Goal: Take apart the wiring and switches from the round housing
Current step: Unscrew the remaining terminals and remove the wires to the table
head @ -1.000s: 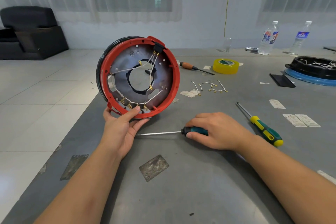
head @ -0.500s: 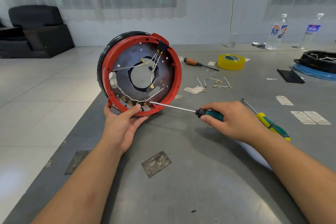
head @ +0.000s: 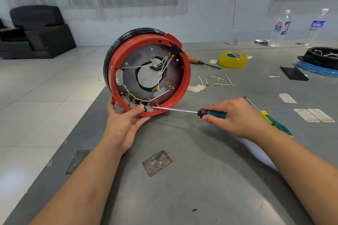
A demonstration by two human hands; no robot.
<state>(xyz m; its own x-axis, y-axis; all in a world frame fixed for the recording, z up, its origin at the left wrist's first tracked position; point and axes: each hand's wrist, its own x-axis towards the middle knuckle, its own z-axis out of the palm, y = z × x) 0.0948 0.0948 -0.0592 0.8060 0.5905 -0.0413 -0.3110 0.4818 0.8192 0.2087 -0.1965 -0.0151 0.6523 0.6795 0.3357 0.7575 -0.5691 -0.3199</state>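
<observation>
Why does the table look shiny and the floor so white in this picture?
In the head view, window daylight bounces off the grey table, leaving pale glare patches near the bottom; the floor tiles wash out to bright white; the wide lens bends the forearms outward, and the water bottles look soft.

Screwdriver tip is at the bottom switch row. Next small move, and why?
Probably pry the nearest brass terminal off its switch. The screwdriver in the right hand has its tip right there, the left hand steadies the red housing on edge, and white wires are still attached.
</observation>
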